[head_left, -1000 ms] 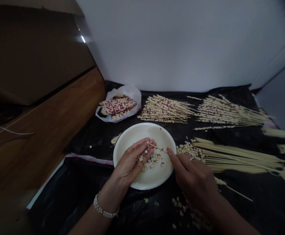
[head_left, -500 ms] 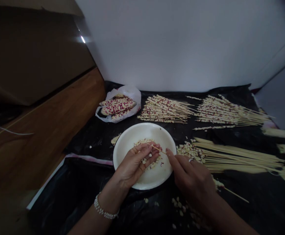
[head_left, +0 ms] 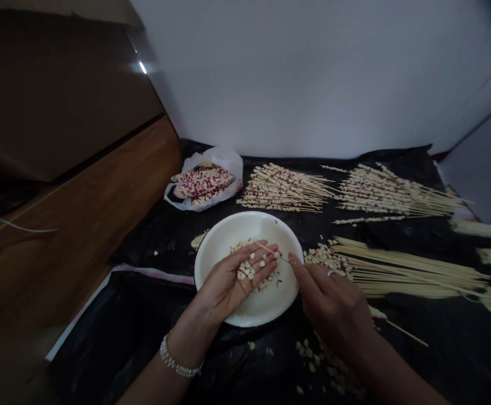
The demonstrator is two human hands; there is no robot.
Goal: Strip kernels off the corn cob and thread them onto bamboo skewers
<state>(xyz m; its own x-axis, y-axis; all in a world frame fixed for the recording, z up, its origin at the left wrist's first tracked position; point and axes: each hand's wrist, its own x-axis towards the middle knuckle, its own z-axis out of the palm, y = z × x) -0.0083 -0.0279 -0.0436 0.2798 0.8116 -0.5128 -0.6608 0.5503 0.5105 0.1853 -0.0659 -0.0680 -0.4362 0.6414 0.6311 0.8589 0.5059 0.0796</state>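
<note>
My left hand (head_left: 233,281) lies palm up over a white enamel bowl (head_left: 285,236), its fingers extended. Loose pale corn kernels (head_left: 246,271) rest in that palm, a few of them along the fingers. My right hand (head_left: 334,298) is closed on a thin bamboo skewer (head_left: 266,247), pinched between thumb and forefinger. The skewer's tip reaches across the left fingers, and a kernel appears to be on it near the fingertips. More kernels lie at the bottom of the bowl, partly hidden by my left hand.
Corn cobs (head_left: 203,184) fill a plastic bag (head_left: 232,160). Kernel-threaded skewers (head_left: 281,188) lie in two piles at the back. Bare skewers (head_left: 414,267) lie at right beside a kernel heap (head_left: 324,257). Black plastic sheeting (head_left: 144,292) covers the surface; a white wall (head_left: 304,79) stands behind.
My left thumb has moved off the skewer and the palm has opened flatter, showing more kernels. The skewer tip stays over the left fingers; the right hand has barely shifted.
</note>
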